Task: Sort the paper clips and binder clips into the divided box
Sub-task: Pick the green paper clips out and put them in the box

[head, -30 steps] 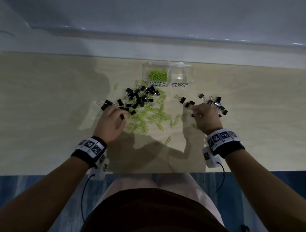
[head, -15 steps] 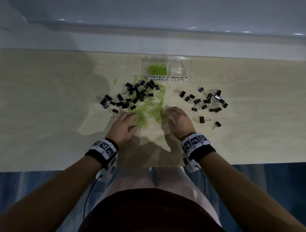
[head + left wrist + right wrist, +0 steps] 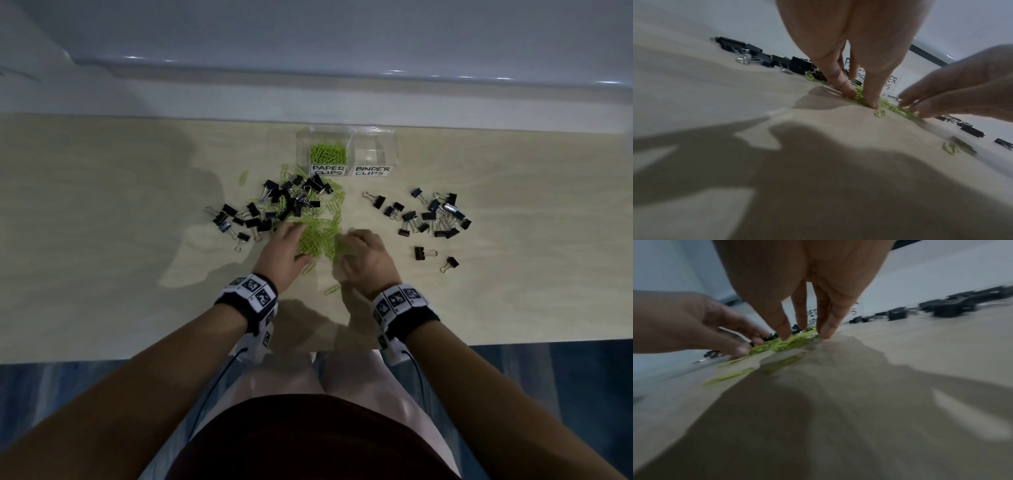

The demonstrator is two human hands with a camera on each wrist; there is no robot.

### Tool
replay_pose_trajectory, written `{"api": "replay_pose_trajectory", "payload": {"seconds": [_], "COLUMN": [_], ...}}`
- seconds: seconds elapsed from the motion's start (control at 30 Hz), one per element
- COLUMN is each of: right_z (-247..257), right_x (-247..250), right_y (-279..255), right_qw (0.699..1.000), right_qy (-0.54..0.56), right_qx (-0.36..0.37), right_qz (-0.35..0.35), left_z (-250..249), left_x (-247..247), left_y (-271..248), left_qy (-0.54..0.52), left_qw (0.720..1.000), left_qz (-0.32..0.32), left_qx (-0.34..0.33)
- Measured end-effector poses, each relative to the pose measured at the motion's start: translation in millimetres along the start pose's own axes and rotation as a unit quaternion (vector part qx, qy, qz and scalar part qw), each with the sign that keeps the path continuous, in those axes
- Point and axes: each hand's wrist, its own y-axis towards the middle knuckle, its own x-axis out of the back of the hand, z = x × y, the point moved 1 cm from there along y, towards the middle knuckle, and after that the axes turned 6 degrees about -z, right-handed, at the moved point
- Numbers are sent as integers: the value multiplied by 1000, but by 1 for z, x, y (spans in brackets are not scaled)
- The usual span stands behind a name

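Pale wood tabletop (image 3: 102, 222) fills the middle of the head view, and on it both hands have drawn in from the black clips to the green paper clips (image 3: 318, 236) heaped at centre frame. The left hand (image 3: 286, 251) and right hand (image 3: 364, 257) now flank that heap, fingertips (image 3: 872, 104) straight and pressed down on the clips, nothing pinched or lifted. That suggests a two-handed gather for the divided box (image 3: 390, 150) at upper centre, whose left cell already holds paper clips, while the binder clips (image 3: 431, 216) wait at right.

A pale wood-grain tabletop (image 3: 102, 240) runs up to a grey-white wall (image 3: 308, 51) on the far side, with blue patterned floor (image 3: 548, 370) at its near edge.
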Motion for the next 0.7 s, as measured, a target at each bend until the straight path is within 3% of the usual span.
{"api": "replay_pose_trajectory", "payload": {"seconds": [0.13, 0.27, 0.5, 0.7], "right_z": [9, 7, 16, -2], "right_x": [-8, -8, -4, 5], "right_y": [23, 41, 57, 59], "right_qw": [995, 985, 991, 999], "right_qy": [-46, -112, -74, -18], "right_qx": [20, 20, 50, 42], "right_qz": [88, 126, 98, 18], "left_z": [5, 8, -12, -22], "left_x": [5, 7, 8, 15], "left_y": [7, 11, 36, 52], "left_qy": [30, 120, 155, 202], "left_qw": [999, 989, 980, 961], "left_qz": [-3, 35, 67, 105], "left_qx": [-44, -79, -107, -158]}}
